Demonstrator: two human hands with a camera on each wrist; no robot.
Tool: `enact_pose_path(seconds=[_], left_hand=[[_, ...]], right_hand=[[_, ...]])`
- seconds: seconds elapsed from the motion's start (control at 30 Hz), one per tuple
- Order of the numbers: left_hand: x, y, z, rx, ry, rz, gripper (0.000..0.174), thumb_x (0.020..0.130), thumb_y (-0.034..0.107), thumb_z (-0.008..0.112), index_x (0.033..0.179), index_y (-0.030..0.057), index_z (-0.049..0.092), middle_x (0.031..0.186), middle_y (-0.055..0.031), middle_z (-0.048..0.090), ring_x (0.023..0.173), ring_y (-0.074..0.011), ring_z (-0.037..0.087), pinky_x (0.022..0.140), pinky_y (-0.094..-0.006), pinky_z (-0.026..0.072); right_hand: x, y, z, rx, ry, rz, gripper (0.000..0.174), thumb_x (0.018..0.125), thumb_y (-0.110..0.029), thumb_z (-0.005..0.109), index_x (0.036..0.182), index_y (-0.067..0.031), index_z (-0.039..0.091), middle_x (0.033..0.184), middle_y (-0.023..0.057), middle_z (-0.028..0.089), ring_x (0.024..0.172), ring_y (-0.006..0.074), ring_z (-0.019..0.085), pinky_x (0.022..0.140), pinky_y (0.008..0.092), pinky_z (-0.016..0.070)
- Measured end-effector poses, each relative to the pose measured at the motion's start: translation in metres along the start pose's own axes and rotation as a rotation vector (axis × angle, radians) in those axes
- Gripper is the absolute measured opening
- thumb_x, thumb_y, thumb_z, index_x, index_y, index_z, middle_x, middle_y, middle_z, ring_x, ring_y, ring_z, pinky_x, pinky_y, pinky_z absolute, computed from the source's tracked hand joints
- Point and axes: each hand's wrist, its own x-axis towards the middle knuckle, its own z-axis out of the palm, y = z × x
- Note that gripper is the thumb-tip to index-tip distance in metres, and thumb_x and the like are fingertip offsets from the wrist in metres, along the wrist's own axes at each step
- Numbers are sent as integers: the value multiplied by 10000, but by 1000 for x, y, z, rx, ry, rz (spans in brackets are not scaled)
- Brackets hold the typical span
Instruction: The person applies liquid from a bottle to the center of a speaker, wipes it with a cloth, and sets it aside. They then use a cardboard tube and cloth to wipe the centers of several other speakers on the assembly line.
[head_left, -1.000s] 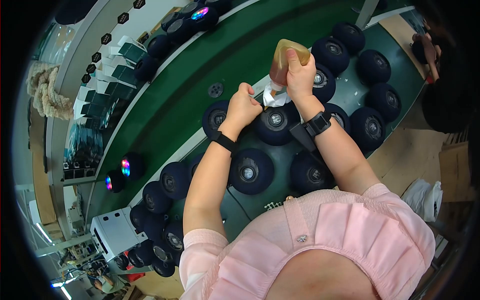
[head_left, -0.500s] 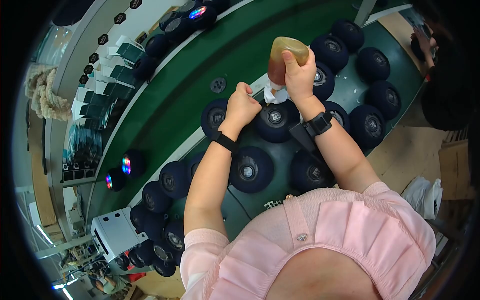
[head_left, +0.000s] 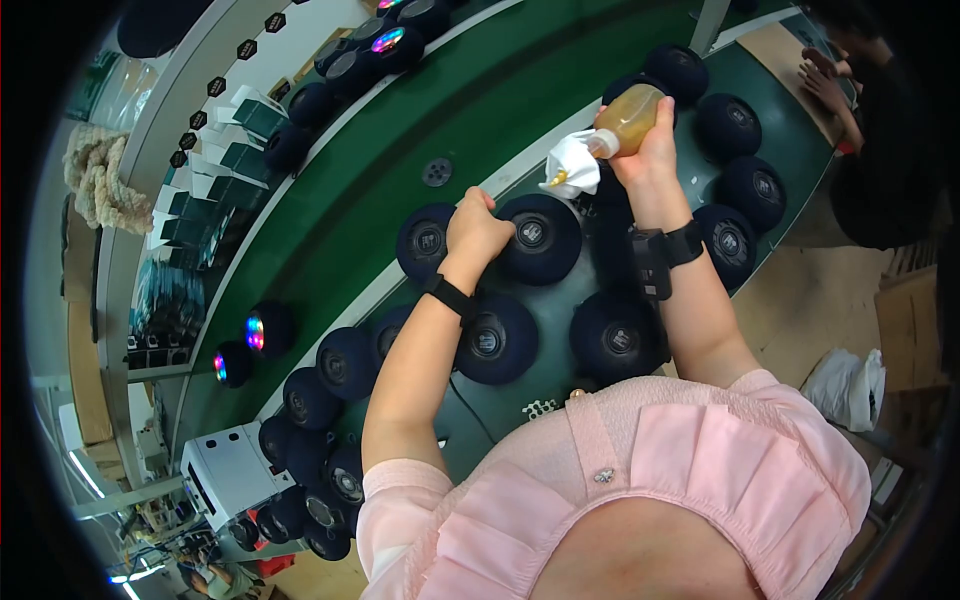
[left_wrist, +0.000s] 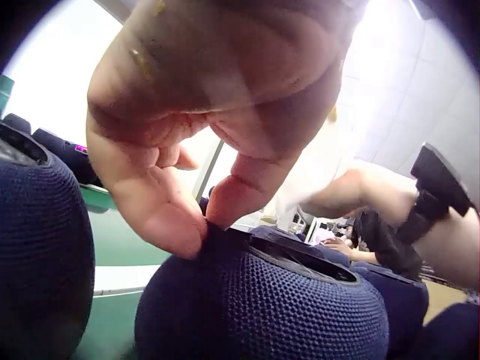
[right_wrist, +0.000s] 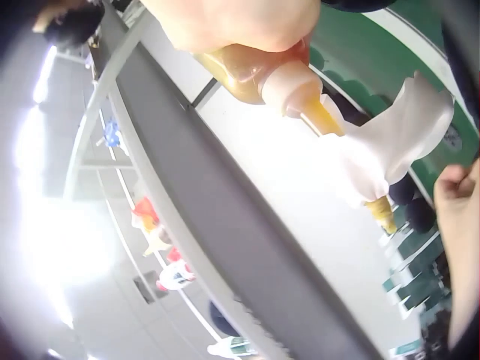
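Observation:
My right hand [head_left: 648,160] grips a clear bottle [head_left: 630,118] of amber liquid, its nozzle tilted down to the left. White tissue [head_left: 574,165] is wrapped round the nozzle; the yellowish tip [right_wrist: 382,215] pokes out of it in the right wrist view. My left hand [head_left: 478,232] is at the left edge of a round, dark blue, fabric-covered unit [head_left: 540,240]. In the left wrist view, thumb and finger of the left hand [left_wrist: 202,112] pinch the fabric at the rim of the unit [left_wrist: 262,307]. The bottle is apart from this unit.
Similar round units [head_left: 497,340] stand around both forearms on the green table. Beyond a metal edge runs a green belt [head_left: 350,215] with a black disc [head_left: 437,172] and two lit units. A white machine [head_left: 232,468] is at the lower left, a person [head_left: 870,140] at the right.
My right hand has lifted the bottle away from the unit, to the right, and tilted it over sideways. The left hand has moved slightly and stays at the unit's edge.

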Motion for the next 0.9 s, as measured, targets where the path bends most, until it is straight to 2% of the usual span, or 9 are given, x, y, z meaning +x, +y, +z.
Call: enact_pose_path(seconds=[0.07,0.17,0.23,0.37,0.5,0.53,0.7,0.77,0.9], left_hand=[[1,4,-1,-3,-29,-10,343,604,74,686,864,42,464,722,-97,595,699,-243,607,655,-330,478],[3,8,3,-54,114,307,327,622,68,678,902,35,512,771,-105,615,740,-266,614,686,-351,485],[6,11,9,-63,142,646,283,651,22,629,919,20,540,852,-173,624,817,-343,600,717,-424,478],[23,5,14,112,46,777,294,654,-14,584,943,28,552,799,-148,647,782,-324,621,705,-394,496],[22,5,3,87,-1,762,292,662,-24,576,944,24,514,758,-150,640,721,-315,628,670,-377,500],[21,6,-1,-28,-72,648,291,661,-31,575,934,26,492,729,-145,631,703,-316,624,660,-376,494],[24,-7,-3,-214,-195,441,326,644,-26,607,904,38,421,675,-111,613,651,-269,623,623,-332,482],[24,-10,-3,-260,-223,429,326,654,-40,600,901,20,395,664,-107,602,644,-180,622,616,-281,482],[23,-11,-4,-287,-237,416,323,655,-37,601,896,19,395,669,-110,600,638,-170,614,607,-277,476]], right_hand=[[-9,-14,4,14,10,-16,558,903,-543,414,1208,-76,397,1076,131,508,954,313,545,813,457,495],[-16,-25,2,1,-11,-75,550,907,-542,402,1205,-79,390,1063,130,500,937,315,544,800,467,500],[-18,-28,2,-51,-49,-127,522,911,-524,412,1194,-86,388,1055,123,498,930,302,547,800,471,501],[-16,-25,0,-86,-51,-158,517,900,-521,444,1189,-95,387,1057,121,502,935,301,554,802,473,500],[-4,-13,-8,-173,-83,-213,556,881,-543,466,1180,-77,424,1015,130,539,899,296,579,765,451,510],[1,-9,-11,-248,-100,-266,580,879,-570,441,1183,-77,437,965,147,559,857,318,594,721,455,517],[-10,21,4,-386,-203,-446,430,854,-385,622,1042,-12,519,941,62,598,827,162,591,718,296,496],[-4,36,3,-425,-231,-471,402,833,-323,667,1026,-8,509,942,70,601,829,149,587,738,281,488],[-7,58,3,-522,-336,-480,426,806,-286,706,1034,4,492,960,75,601,852,137,578,762,265,478]])
